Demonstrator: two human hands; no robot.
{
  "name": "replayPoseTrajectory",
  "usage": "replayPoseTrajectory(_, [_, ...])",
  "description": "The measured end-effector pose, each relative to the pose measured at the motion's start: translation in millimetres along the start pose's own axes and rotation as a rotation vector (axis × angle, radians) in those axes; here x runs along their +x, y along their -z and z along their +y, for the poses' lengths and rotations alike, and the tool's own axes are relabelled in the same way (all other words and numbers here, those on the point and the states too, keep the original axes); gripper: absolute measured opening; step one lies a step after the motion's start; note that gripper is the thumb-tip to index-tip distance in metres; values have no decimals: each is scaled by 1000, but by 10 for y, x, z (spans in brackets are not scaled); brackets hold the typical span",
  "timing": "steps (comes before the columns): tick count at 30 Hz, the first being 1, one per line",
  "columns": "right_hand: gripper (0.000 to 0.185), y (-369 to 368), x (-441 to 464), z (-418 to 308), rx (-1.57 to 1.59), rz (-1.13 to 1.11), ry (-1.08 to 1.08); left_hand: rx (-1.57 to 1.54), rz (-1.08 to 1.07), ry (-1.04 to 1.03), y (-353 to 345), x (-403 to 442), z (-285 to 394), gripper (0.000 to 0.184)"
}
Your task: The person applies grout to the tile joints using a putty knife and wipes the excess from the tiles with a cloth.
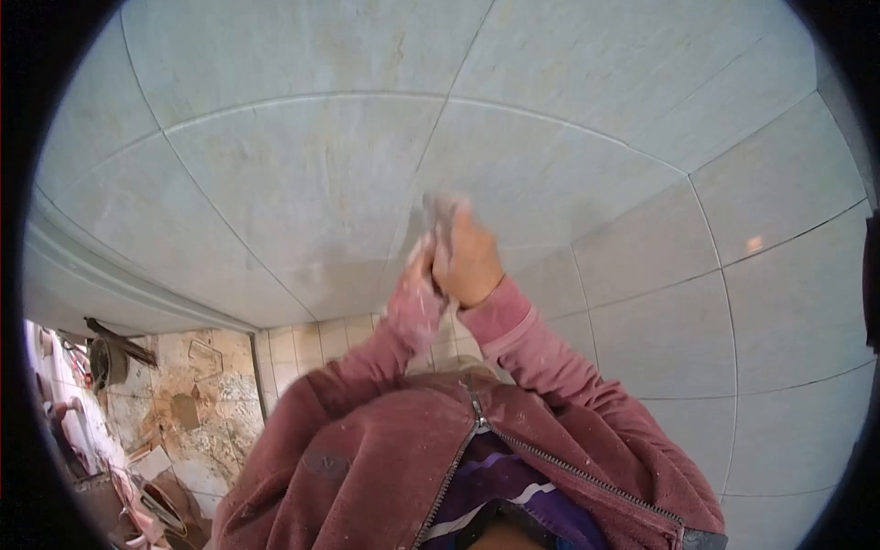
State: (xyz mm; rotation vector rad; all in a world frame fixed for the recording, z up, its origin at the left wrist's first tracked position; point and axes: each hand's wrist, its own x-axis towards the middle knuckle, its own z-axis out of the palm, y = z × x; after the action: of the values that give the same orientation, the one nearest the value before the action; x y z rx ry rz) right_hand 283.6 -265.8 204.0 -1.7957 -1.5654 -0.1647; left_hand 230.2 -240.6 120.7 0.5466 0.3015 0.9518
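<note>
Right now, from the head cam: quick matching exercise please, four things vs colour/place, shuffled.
Column one
1. left hand and right hand
2. jacket
3. shirt
4. wall tiles

Column two
A. pale grey, with thin joint lines
B. purple, with a white stripe
C. close together, out beyond the cuffs
D. dusty reddish, zip partly open

Pairs: 1-C, 2-D, 3-B, 4-A
</note>
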Motion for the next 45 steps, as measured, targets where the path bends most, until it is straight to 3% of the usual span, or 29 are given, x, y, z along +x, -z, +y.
replayPoseTrajectory(2, [34,319,294,-284,-13,295,100,139,-301,106,-448,105,642,29])
replayPoseTrajectory(4, [34,505,534,-401,-50,327,118,-356,-419,240,-550,401,579,29])
replayPoseTrajectory(7, [34,572,661,-417,-79,363,171,-409,-446,140,-677,530,562,30])
replayPoseTrajectory(11, [34,542,719,-443,-75,411,243,-433,-412,153,-715,510,622,31])
replayPoseTrajectory(13, [35,520,709,-513,-116,392,192,-251,-417,22,-727,516,652,26])
replayPoseTrajectory(18, [39,404,691,-578,-303,354,178,-191,-252,87,-434,335,492,26])
replayPoseTrajectory(21, [48,254,504,-423,-250,98,7,-135,-197,119,-397,107,440,26])
replayPoseTrajectory(23, [46,247,379,-398,-173,87,31,-100,-206,98,-417,60,488,26])
replayPoseTrajectory(24, [44,265,384,-391,-98,48,46,-235,-188,114,-441,45,497,25])
replayPoseTrajectory(25, [44,297,435,-368,-101,57,63,-375,-168,131,-468,66,511,25])
replayPoseTrajectory(27, [36,433,486,-502,-49,367,180,-378,-278,164,-598,197,682,25])
replayPoseTrajectory(28, [36,510,531,-552,-46,358,176,-374,-390,198,-649,269,760,24])
replayPoseTrajectory(31, [32,671,777,-611,-68,372,122,-469,-454,194,-854,472,816,24])
replayPoseTrajectory(35, [33,534,812,-556,-78,412,173,-483,-413,99,-812,534,757,27])
replayPoseTrajectory(37, [43,497,748,-595,-236,304,186,294,-409,-239,-777,404,807,31])
replayPoseTrajectory(38, [43,446,651,-553,-244,303,166,293,-414,-218,-708,311,733,31])
replayPoseTrajectory(40, [47,348,615,-442,-219,245,155,-131,-421,-122,-598,290,605,33])
replayPoseTrajectory(41, [47,391,623,-462,-171,217,118,-124,-432,-129,-588,309,571,33])
replayPoseTrajectory(44, [36,556,617,-530,-149,235,133,1059,-342,-892,-613,365,548,31])
replayPoseTrajectory(45, [36,635,701,-555,-152,243,151,1054,-340,-911,-682,440,592,31])
